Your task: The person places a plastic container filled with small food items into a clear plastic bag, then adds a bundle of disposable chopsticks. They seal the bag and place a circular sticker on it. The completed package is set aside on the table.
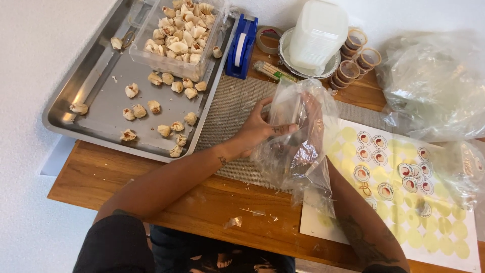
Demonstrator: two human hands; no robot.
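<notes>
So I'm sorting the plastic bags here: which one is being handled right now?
The clear plastic bag at the centre, gripped by the left hand; the crumpled bags at right lie untouched.

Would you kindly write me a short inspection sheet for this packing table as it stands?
Surface: wooden table with a grey mat; plastic scraps near the front edge.
Job's things: clear bag, held by both hands.
Clutter: steel tray of loose pastries, a tub full of them, tape dispenser, stacked lidded cups, sticker sheet, spare bags.
Fingers: left hand grips the bag's mouth; right hand is inside it.
Cables: nothing seen.
Surroundings: white floor.
</notes>
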